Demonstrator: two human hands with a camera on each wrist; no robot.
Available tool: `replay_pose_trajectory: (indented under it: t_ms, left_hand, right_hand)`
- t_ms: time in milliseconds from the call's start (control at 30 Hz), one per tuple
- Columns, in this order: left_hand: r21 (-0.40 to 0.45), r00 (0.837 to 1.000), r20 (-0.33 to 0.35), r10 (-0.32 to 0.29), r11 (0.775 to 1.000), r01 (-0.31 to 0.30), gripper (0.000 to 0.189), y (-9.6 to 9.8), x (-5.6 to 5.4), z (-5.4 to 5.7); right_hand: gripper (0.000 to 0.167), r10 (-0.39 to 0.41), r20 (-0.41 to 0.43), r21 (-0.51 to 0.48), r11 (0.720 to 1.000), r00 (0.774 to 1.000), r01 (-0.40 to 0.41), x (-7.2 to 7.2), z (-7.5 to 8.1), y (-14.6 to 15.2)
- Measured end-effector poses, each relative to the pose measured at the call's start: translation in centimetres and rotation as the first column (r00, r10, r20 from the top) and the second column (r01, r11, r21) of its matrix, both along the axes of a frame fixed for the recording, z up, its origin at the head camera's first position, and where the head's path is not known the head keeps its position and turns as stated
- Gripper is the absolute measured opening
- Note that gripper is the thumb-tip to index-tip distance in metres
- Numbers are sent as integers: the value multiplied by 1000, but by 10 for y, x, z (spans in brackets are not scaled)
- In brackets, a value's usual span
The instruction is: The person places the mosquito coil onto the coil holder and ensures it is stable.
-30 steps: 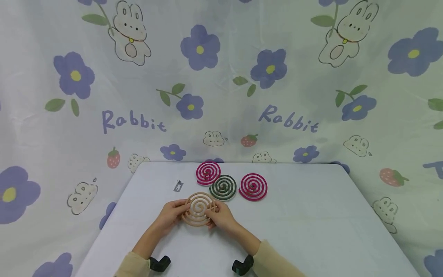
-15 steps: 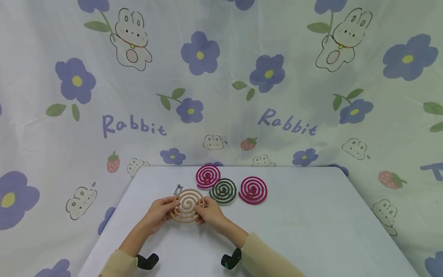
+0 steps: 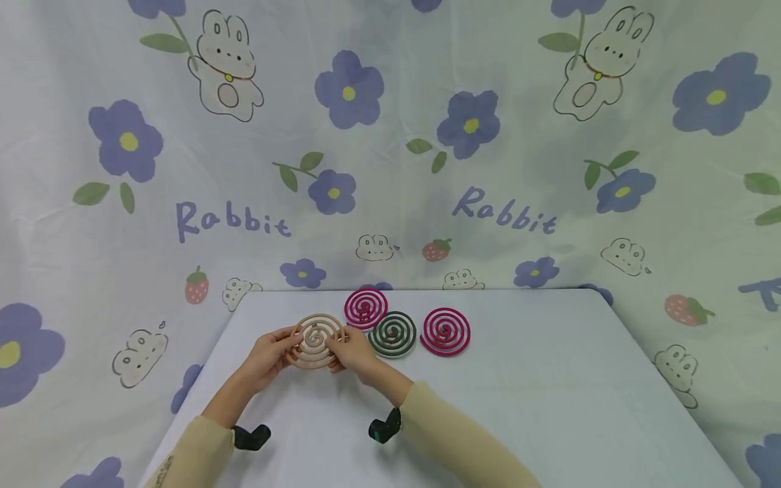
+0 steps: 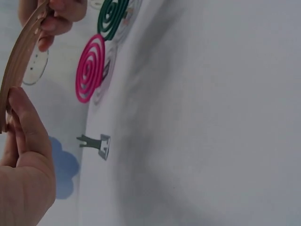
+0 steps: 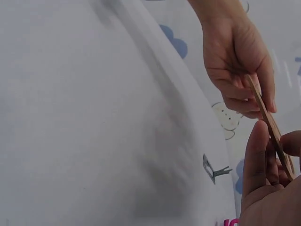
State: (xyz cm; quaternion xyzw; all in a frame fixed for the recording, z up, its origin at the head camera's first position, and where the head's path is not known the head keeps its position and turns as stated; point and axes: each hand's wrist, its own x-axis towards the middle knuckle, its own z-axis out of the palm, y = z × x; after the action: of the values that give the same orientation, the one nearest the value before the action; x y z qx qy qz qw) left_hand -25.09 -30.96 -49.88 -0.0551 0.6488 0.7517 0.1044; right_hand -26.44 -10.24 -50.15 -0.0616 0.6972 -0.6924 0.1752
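A tan mosquito coil (image 3: 313, 367) is held up over the table's left half, its spiral face showing in the head view. My left hand (image 3: 262, 360) pinches its left rim, thumb on the near face. On the right side my right hand (image 3: 356, 352) grips it the same way. Both wrist views show the coil edge-on as a thin tilted disc, clear of the table. A small metal coil stand (image 4: 96, 143) with an upright forked prong is on the table beyond the hands; the right wrist view also has this stand (image 5: 212, 170). The held coil covers it in the head view.
Right of the hands are a magenta coil (image 3: 349, 306) at the back, a green coil (image 3: 370, 340) close in front of it, and another magenta coil (image 3: 468, 332) farther right. They sit raised on the white table (image 3: 549, 407). A patterned curtain (image 3: 390, 156) hangs behind.
Both hands have carried the tan coil leftward and away toward the back of the table. It now overlaps the metal stand, which earlier showed in full. The other coils stay put.
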Motion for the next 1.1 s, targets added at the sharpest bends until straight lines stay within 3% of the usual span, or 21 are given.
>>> replay_pose_trajectory:
  t_ms: [233, 367, 500, 767, 933, 1100]
  left_hand:
    - [79, 1000, 12, 16, 997, -17, 29, -18, -13, 10]
    - [67, 1000, 6, -19, 998, 19, 30, -25, -23, 19]
    - [29, 998, 4, -63, 998, 63, 39, -27, -37, 29]
    - [-31, 995, 56, -84, 996, 85, 60, -29, -56, 43]
    - [-14, 996, 30, -86, 996, 87, 64, -25, -67, 47]
    - [-36, 998, 28, -62, 997, 63, 58, -20, -76, 42]
  right_hand:
    - [12, -37, 25, -4, 999, 999, 37, -11, 15, -22]
    - [12, -39, 20, -8, 999, 999, 39, -21, 22, -28]
    - [15, -41, 3, -6, 999, 999, 41, -33, 27, -28]
    - [20, -74, 43, -9, 997, 996, 74, -49, 33, -35]
    - [35, -110, 36, -35, 993, 993, 111, -60, 35, -39]
    - [42, -143, 43, -39, 989, 989, 144, -69, 32, -40]
